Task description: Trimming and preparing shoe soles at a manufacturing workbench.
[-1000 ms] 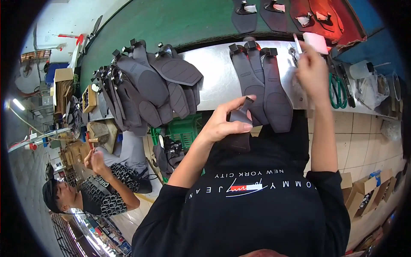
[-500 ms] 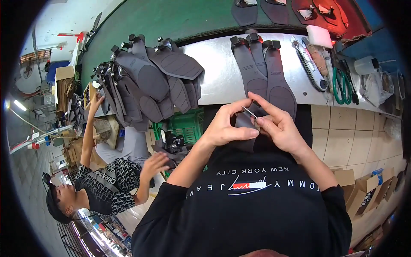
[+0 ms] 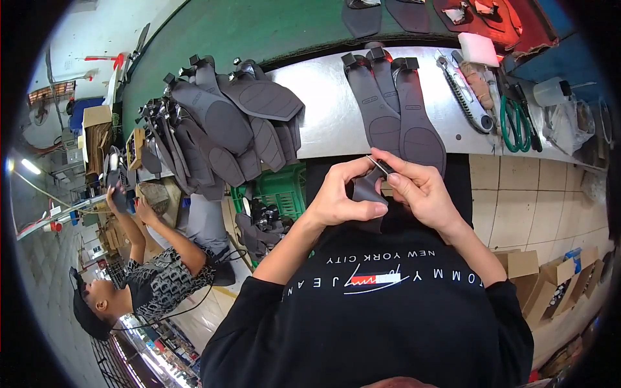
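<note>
Slippage looks like the main risk in the head view: the left hand [image 3: 343, 197] grips a dark sole [image 3: 369, 187] between thumb and fingers, and the right hand [image 3: 420, 194] pinches a thin tool [image 3: 380, 165], its metal tip close to the left index finger. The sole is held off the near edge of the metal tabletop [image 3: 323, 110], so if it flexes with nothing firm beneath, the tip could skid into that finger or mark the sole; the fingers partly cover the contact, so whether the tip touches the sole is hard to tell. Three laid-out soles [image 3: 420, 129] overhang the near edge just beyond the hands, where a knuckle could nudge them. Toward the tabletop's right end lie a toothed grey tool [image 3: 464, 97], green-handled scissors [image 3: 511, 129] and, by the far edge, a white block [image 3: 479, 50], crowding any reach there. A sole pile [image 3: 223, 116] blocks the left end, overhanging too, near a green crate [image 3: 278, 197].
</note>
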A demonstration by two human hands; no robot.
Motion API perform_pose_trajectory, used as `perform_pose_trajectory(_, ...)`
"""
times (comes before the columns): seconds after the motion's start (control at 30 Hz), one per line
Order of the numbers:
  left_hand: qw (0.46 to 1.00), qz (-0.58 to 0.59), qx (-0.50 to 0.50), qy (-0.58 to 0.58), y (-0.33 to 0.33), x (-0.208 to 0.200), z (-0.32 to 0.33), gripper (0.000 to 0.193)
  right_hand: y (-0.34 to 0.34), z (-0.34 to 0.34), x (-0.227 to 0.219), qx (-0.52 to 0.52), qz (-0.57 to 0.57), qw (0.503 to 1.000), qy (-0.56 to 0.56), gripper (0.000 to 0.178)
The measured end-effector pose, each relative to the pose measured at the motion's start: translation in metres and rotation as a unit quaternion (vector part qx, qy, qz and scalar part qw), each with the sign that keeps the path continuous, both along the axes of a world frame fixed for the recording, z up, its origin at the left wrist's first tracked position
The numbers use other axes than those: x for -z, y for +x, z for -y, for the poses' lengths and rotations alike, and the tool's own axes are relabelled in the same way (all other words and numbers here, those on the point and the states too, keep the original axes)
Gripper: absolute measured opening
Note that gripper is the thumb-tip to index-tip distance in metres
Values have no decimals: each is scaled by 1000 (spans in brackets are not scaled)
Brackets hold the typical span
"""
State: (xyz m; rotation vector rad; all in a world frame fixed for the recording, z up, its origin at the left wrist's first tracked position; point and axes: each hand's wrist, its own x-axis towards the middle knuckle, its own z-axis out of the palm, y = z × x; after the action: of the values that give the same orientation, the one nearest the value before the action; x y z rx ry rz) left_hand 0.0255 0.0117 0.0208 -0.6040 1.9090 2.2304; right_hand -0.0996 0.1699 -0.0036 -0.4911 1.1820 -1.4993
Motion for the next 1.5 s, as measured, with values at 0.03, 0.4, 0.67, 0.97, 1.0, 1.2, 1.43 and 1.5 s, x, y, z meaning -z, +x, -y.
perform_pose_trajectory(0.03, 1000, 0, 0, 0, 0, 0, -1, 46, -1, -1, 0, -3, 4, 1000, 3, 42)
perform_pose_trajectory(0.4, 999, -17, -15, 42, -1, 11, 0, 50, -1, -3, 0, -2, -21, 1000, 5, 40)
perform_pose_trajectory(0.67, 996, -14, -14, 85, -1, 11, 9, 58, -12, 7, 2, -14, 97, 995, 28, 37)
perform_pose_trajectory(0.97, 985, -130, -86, -75, 9, -30, 62, 75, -32, -6, -13, 131, 20, 991, -19, 42)
perform_pose_trajectory(1.0, 970, -152, -107, -154, 13, -45, 87, 76, -39, -11, -9, 150, 22, 988, -25, 41)
perform_pose_trajectory(1.2, 855, -134, -206, -457, 49, -158, 235, 74, -55, -23, -15, 195, 21, 980, -25, 41)
perform_pose_trajectory(1.43, 810, 71, -238, -531, 124, -121, 373, 66, -60, -11, -8, 158, -2, 987, 17, 37)
perform_pose_trajectory(1.5, 696, 85, -270, -660, 105, -114, 351, 65, -64, -14, -7, 174, -18, 985, 0, 35)
